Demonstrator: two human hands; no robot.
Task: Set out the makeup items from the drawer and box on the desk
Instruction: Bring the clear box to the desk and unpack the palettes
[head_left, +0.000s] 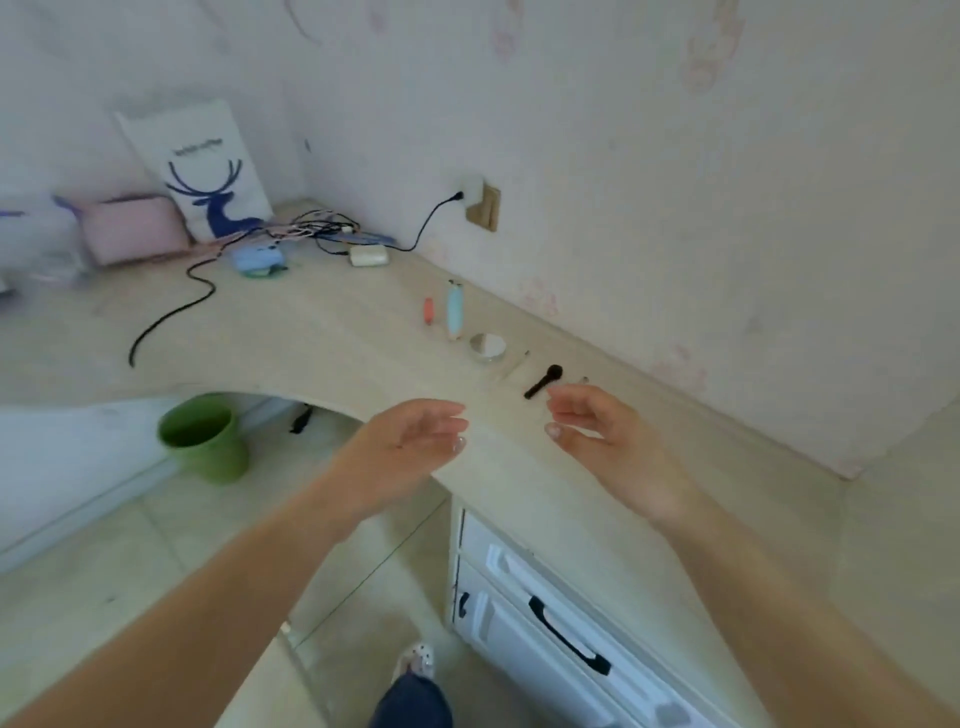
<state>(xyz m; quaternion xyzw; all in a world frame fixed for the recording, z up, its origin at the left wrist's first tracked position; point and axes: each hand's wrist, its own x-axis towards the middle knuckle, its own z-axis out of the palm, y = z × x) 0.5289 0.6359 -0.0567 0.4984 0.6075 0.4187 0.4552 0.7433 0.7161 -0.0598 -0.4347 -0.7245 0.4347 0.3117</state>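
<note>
the green bin at left centre of the frame shows nothing inside. makeup items lie in a row on the desk at centre: coral tube, blue tube, round compact, black brush. left hand and right hand hover below them, fingers loosely spread, holding nothing.

A thin pale item was half hidden behind the right hand, and the printed words on the deer cushion were blurred.
</note>
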